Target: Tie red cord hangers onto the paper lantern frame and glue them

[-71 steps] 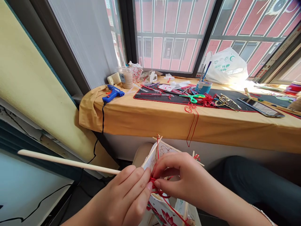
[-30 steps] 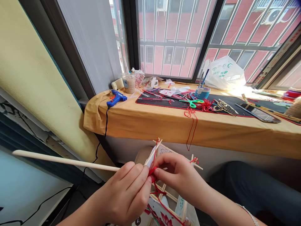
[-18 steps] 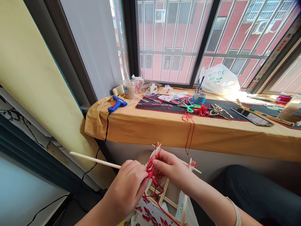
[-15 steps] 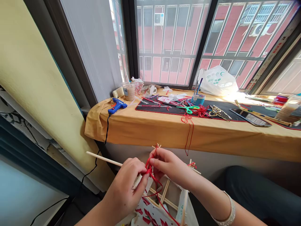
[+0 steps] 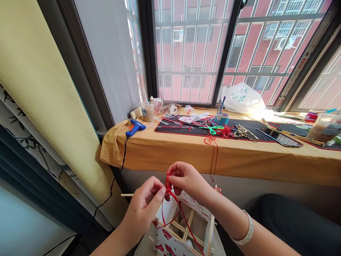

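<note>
- We see our left hand [image 5: 144, 209] and right hand [image 5: 186, 179] close together, the fingertips of each pinching the same red cord [image 5: 168, 188].
- The cord falls in a loop to a wooden stick frame [image 5: 189, 227] with painted paper panels, just below our hands.
- A wooden dowel [image 5: 126, 195] pokes out left, behind our left hand.
- Ahead, well apart from our hands, a mustard cloth [image 5: 170, 158] covers the windowsill.
- On it lie a black mat [image 5: 176, 129], green scissors [image 5: 213, 129], and a blue glue gun [image 5: 135, 128].
- A loose red thread [image 5: 213, 156] hangs over the cloth's edge.
</note>
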{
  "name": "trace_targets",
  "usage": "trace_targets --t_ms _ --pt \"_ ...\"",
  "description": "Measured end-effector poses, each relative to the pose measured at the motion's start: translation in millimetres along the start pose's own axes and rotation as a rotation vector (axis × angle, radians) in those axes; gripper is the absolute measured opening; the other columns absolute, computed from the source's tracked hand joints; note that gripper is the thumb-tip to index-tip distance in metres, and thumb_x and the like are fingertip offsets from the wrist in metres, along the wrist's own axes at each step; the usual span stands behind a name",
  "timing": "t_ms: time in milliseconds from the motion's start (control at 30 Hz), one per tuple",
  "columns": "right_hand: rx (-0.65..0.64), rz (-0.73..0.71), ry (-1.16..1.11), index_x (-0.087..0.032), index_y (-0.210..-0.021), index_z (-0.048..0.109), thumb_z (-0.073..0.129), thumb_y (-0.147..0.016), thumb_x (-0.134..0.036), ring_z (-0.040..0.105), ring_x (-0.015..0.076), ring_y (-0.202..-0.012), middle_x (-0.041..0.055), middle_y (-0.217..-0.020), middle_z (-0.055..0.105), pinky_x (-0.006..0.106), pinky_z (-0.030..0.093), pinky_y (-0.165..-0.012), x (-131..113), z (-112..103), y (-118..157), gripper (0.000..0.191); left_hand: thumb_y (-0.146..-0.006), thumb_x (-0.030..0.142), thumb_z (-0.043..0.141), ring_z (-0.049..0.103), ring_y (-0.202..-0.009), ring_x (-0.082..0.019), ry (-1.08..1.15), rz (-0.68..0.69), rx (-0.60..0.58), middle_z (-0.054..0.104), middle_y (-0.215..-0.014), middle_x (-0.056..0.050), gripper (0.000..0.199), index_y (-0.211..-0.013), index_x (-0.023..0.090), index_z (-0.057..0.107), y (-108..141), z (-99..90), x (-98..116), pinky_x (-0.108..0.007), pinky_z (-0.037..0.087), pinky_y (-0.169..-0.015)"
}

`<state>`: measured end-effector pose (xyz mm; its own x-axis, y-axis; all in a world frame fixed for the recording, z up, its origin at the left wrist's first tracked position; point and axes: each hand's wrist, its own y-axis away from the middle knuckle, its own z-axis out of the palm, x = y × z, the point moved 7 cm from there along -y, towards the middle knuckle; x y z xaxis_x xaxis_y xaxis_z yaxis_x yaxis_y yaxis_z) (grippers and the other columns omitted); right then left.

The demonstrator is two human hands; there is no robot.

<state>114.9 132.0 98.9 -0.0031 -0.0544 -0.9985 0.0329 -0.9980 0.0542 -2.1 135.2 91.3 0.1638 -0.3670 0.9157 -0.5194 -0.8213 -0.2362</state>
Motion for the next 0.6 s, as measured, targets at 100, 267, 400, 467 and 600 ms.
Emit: trace_targets --t_ms 100,267,400,467,600 --pt "0.013 -0.01 -0.022 -0.016 -0.071 0.05 0.051 -0.065 -0.01 0.046 0.0037 -0.037 -0.0078 -0.051 0.053 0.015 0.038 -0.038 -1.7 -1.1 1.0 0.01 -0.084 0.042 0.046 0.053 -0.062 -0.013 0.105 -0.094 -0.003 0.054 -0.064 0.001 0.028 -0.069 0.019 0.049 -3.7 -0.8 -0.3 -0.023 0.044 -0.06" --pt "0.058 -0.067 -0.046 -0.016 -0.073 0.052 0.053 -0.064 -0.012 0.048 0.0047 -0.042 -0.0075 -0.053 0.052 0.017 0.042 -0.043 -4.0 -3.1 2.1 0.01 -0.08 0.042 0.053 0.055 -0.061 -0.014 0.145 -0.18 -0.047 0.059 -0.062 0.001 0.025 -0.073 0.018 0.05 -8.0 3.6 -3.7 -0.024 0.042 -0.061" --pt "0.1 -0.137 0.019 -0.016 -0.071 0.053 0.052 -0.063 -0.012 0.049 0.0055 -0.045 -0.0064 -0.055 0.053 0.018 0.042 -0.044 -7.5 -5.4 -0.6 0.01 -0.079 0.047 0.051 0.054 -0.058 -0.014 0.18 -0.219 -0.07 0.059 -0.059 0.001 0.029 -0.077 0.018 0.051 -10.9 7.0 -6.6 -0.023 0.039 -0.056" --pt "0.123 -0.158 0.005 -0.016 -0.071 0.052 0.052 -0.062 -0.012 0.049 0.0057 -0.047 -0.0061 -0.056 0.053 0.018 0.042 -0.045 -8.4 -6.2 -1.9 0.01 -0.08 0.049 0.049 0.052 -0.054 -0.014 0.155 -0.221 -0.053 0.057 -0.055 0.001 0.032 -0.073 0.018 0.052 -12.3 6.1 -6.3 -0.022 0.036 -0.051" --pt "0.155 -0.158 -0.1 -0.017 -0.073 0.05 0.051 -0.061 -0.012 0.049 0.0055 -0.047 -0.0069 -0.056 0.053 0.017 0.041 -0.046 -6.6 -6.5 -3.9 0.014 -0.08 0.049 0.047 0.051 -0.053 -0.015 0.095 -0.204 -0.057 0.057 -0.051 0.0 0.034 -0.069 0.017 0.054 -14.1 6.1 -2.3 -0.023 0.036 -0.052"
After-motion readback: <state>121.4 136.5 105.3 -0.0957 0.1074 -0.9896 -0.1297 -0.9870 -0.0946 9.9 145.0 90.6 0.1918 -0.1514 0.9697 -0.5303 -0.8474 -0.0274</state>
